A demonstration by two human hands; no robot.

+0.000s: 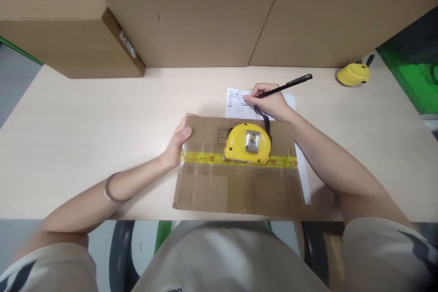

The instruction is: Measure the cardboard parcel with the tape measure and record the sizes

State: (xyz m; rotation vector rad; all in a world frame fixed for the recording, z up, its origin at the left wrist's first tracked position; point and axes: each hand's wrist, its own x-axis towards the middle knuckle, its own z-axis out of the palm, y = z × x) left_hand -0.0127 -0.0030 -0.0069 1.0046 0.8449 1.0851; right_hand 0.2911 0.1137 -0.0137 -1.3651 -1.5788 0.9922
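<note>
A flat cardboard box (236, 187), sealed with yellow printed tape, lies near the table's front edge. My left hand (178, 143) grips its left edge, thumb on top. A yellow tape measure (248, 143) rests on the box lid, its black strap trailing toward my right hand. My right hand (268, 100) is closed on a black pen (287, 86), whose tip touches a white sheet of paper (236, 102) with dark handwritten lines, just behind the box. The sheet runs on under the box's right side.
The pale wooden table (85, 137) carries a second yellow tape measure (353, 74) at the back right. Large cardboard boxes (205, 13) stand along the back, and another cardboard box (68, 41) sits at the back left. A green surface (415, 77) lies beyond the right edge.
</note>
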